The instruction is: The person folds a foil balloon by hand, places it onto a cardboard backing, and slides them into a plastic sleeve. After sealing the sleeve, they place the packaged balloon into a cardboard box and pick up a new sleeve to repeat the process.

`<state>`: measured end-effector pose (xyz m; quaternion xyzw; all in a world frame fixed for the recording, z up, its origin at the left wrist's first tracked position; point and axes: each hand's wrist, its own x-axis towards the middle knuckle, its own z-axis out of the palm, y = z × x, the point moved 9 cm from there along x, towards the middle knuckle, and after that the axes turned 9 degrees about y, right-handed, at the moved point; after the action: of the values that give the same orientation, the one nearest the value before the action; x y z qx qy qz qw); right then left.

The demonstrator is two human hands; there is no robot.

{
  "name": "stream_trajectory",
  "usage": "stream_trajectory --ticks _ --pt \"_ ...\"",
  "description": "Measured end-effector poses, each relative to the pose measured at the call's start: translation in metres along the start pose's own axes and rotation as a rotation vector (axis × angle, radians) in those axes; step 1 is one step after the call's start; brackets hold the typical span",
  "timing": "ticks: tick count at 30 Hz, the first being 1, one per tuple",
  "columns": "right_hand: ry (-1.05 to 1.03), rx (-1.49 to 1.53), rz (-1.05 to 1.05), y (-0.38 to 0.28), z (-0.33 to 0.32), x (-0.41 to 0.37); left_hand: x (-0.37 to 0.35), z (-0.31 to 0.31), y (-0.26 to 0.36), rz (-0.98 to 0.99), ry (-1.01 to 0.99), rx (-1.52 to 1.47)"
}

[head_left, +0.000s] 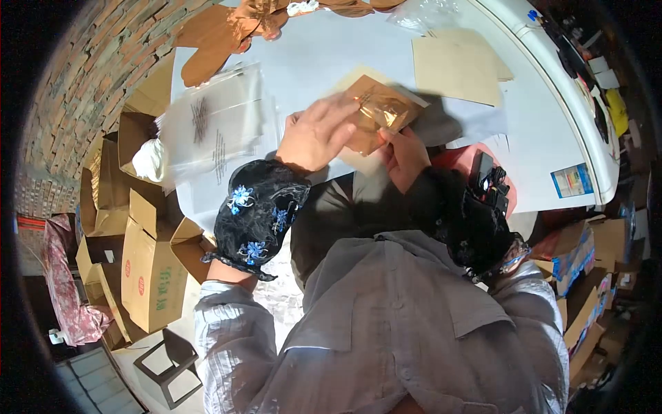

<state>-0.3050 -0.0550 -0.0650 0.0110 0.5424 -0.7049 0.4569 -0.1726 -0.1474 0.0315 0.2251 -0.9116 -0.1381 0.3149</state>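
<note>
Upper centre, I see the right hand (405, 157) pinching a glossy brown packet (378, 114), left hand (317, 131) loosely spread over it.

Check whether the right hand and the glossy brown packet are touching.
Touching. The head view shows the right hand at the lower right edge of the glossy brown packet, its thumb lying over that edge.

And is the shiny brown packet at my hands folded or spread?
Spread: the brown packet shows a broad, four-sided face between the left hand and right hand, with no fold visible.
</note>
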Motion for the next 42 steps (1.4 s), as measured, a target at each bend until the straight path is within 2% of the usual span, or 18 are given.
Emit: stream_trajectory --ticks 1,7,10,16,19,22,28,31,34,37,40,42 --pt "-0.003 -0.012 0.000 0.000 0.001 -0.002 -0.006 0.015 -0.009 -0.017 -0.118 0.122" --pt "-0.072 -0.093 -0.003 -0.007 0.007 -0.002 -0.012 0.024 -0.010 0.027 -0.121 0.251" --pt "-0.031 -0.068 0.033 -0.009 0.009 -0.004 -0.013 0.024 -0.009 0.018 -0.116 0.278" --pt "-0.181 -0.282 0.022 -0.028 0.021 -0.017 -0.015 0.025 -0.008 0.042 -0.048 0.296" --pt "-0.149 -0.450 0.057 -0.034 0.011 -0.006 -0.016 0.024 -0.005 0.056 -0.030 0.311" --pt "-0.213 -0.622 0.012 -0.036 -0.003 0.013 -0.015 0.023 -0.005 0.052 -0.044 0.292" --pt "-0.218 -0.586 0.008 -0.033 -0.011 0.019 -0.014 0.020 -0.002 0.056 -0.052 0.278" --pt "-0.280 -0.512 0.023 -0.035 -0.009 0.013 -0.012 0.023 0.011 0.125 -0.117 0.376" --pt "-0.273 -0.541 0.138 -0.036 -0.017 0.016 -0.011 0.030 0.012 0.164 -0.225 0.447" --pt "-0.513 -0.522 0.099 -0.051 -0.017 0.014 -0.010 0.034 0.012 0.161 -0.270 0.455" --pt "-0.257 -0.743 -0.055 -0.088 -0.033 -0.001 -0.009 0.034 0.011 0.164 -0.288 0.469" --pt "-0.313 -1.077 -0.897 -0.127 -0.014 -0.023 -0.010 0.035 0.011 0.166 -0.303 0.482"
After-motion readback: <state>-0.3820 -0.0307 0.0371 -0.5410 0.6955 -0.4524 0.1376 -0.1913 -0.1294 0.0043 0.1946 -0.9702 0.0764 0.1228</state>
